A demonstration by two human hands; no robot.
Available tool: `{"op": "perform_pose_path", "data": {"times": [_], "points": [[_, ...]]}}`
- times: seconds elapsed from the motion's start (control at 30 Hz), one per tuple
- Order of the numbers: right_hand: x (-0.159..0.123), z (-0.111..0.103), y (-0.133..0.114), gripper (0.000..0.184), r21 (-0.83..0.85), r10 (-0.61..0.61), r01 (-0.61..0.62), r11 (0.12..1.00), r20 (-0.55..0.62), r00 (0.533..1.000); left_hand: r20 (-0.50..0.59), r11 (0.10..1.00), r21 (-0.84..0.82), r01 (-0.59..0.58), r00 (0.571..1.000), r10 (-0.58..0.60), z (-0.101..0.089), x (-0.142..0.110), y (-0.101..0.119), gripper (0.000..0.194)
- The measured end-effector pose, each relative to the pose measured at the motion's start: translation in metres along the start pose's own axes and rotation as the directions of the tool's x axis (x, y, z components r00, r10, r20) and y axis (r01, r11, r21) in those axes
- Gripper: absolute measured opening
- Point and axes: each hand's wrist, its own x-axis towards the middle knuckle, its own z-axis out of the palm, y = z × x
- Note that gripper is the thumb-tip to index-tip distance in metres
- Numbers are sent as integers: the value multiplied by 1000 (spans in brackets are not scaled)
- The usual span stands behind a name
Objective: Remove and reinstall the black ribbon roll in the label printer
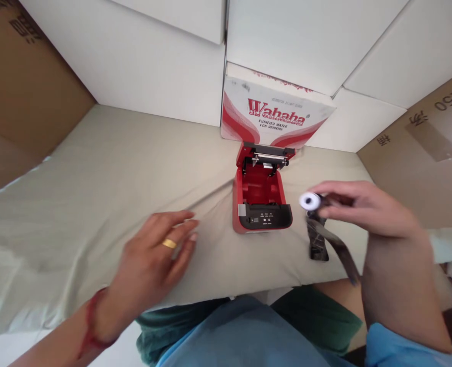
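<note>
A red printer [262,196] with a black front panel stands on the cloth, its lid raised and its red inner bay exposed. To the right of it, my right hand [348,204] pinches a small roll [309,201] with a white ring-shaped end and a dark hole in the middle. From the roll a dark strip [341,250] hangs and curls down to the right. Below the roll is a shiny black piece [318,242] like a wrapper; whether it is attached to the roll I cannot tell. My left hand [155,255], wearing a gold ring, is open and empty left of the printer.
Behind the printer a red and white Wahaha water carton [274,109] leans against white panels [165,56]. Brown cardboard [30,86] borders the left, and more cardboard [436,137] the right. A wrinkled beige cloth [107,168] covers the surface, its front edge close to my lap.
</note>
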Motion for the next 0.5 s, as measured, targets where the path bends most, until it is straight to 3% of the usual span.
{"op": "perform_pose_path", "data": {"times": [0.03,0.1,0.2,0.33,0.5], "points": [[16,18,-3,48,40,17,-19,999,53,998,3,995,5,-99,995,99,6,14,11,27],[44,56,-9,38,59,24,-26,998,39,999,9,963,26,-270,963,270,18,34,33,36],[72,95,-21,38,-164,30,-41,986,-65,997,50,935,-26,-353,934,354,36,49,56,46],[87,109,-37,41,-488,86,-91,868,-33,996,84,945,-39,-326,941,328,61,55,64,50],[96,110,-43,44,-618,131,-64,783,63,989,62,951,-37,-307,949,308,68,58,63,44]]}}
